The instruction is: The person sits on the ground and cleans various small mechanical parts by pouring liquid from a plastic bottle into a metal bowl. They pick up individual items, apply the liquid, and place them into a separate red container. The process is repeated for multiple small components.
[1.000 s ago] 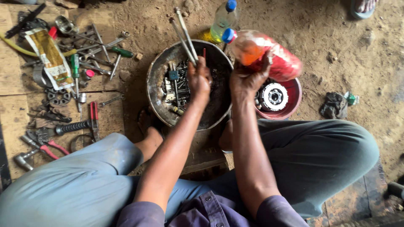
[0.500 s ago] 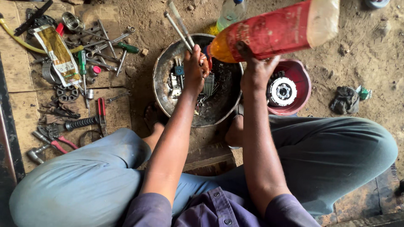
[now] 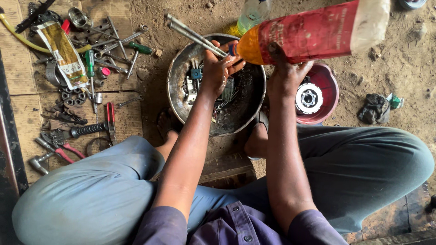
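Bare dirt floor (image 3: 399, 59), wooden boards (image 3: 27, 109) at its left edge strewn with tools (image 3: 91, 68). A metal basin (image 3: 245, 113) sits centre, a red bowl (image 3: 329, 86) beside it. The right hand (image 3: 286, 75) grips a tilted red bottle (image 3: 313, 31) over the basin; the left hand (image 3: 218, 70) pinches its neck.

Hidden and cut-off parts around the metal pan (image 3: 181, 72)

The red bottle (image 3: 313, 34) was cut off by the top edge, and its mouth was covered by the left hand (image 3: 218, 70). The small parts in the pan were partly hidden beneath that hand. The clear bottle (image 3: 252, 16) was cropped at the top, and its base was hidden behind the pan's rim.
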